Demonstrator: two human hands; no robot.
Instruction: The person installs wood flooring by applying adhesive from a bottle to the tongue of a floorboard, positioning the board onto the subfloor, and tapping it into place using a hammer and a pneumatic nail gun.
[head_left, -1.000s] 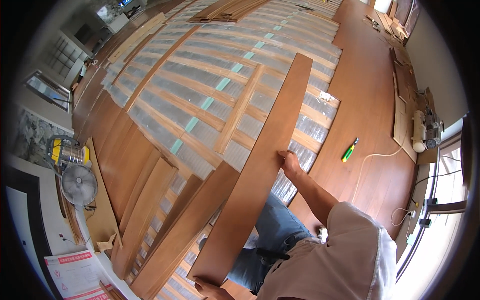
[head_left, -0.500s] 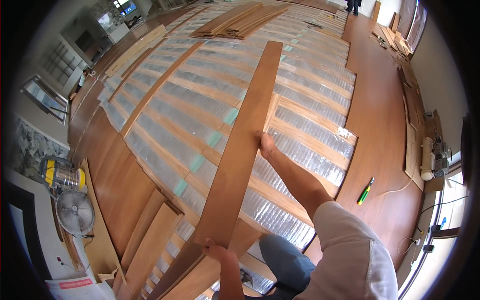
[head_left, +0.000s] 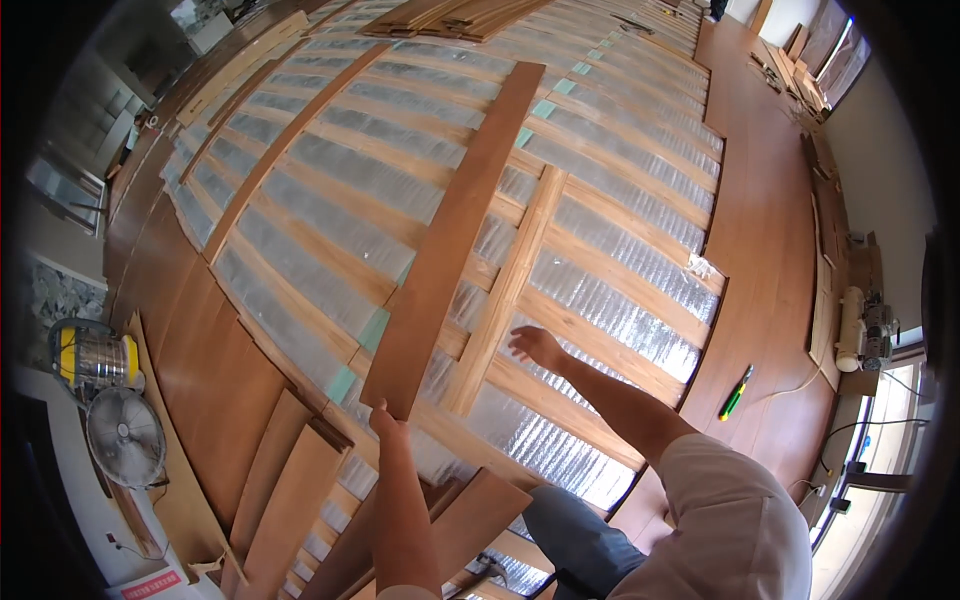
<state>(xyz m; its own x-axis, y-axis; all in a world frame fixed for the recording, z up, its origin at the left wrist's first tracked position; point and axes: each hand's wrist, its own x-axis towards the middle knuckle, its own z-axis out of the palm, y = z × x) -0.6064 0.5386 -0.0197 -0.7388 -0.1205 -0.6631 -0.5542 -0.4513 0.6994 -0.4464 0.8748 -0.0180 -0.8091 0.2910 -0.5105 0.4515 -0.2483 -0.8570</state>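
A long brown floor plank (head_left: 455,240) stretches away from me over foil and wooden joists. My left hand (head_left: 388,420) grips its near end, thumb on top; the fingers beneath are hidden. To the plank's right my right hand (head_left: 538,347) hovers with fingers apart, holding nothing. Between that hand and the plank, a pale wooden board (head_left: 515,275) lies lengthwise across the joists. More brown planks (head_left: 480,520) lie by my knee, beside a dark tool (head_left: 490,570) that is partly hidden.
Laid brown flooring (head_left: 770,320) runs along the right, with a green-and-black hand tool (head_left: 737,392) on it. Stacked planks (head_left: 450,18) lie at the far end. At left stand a round fan (head_left: 125,437) and a yellow-and-steel vacuum (head_left: 98,360). A compressor (head_left: 865,325) sits by the right wall.
The plank has shifted left and its near end has moved farther from me. My right hand has let go of its edge and drawn back to the right. My left hand still holds on.
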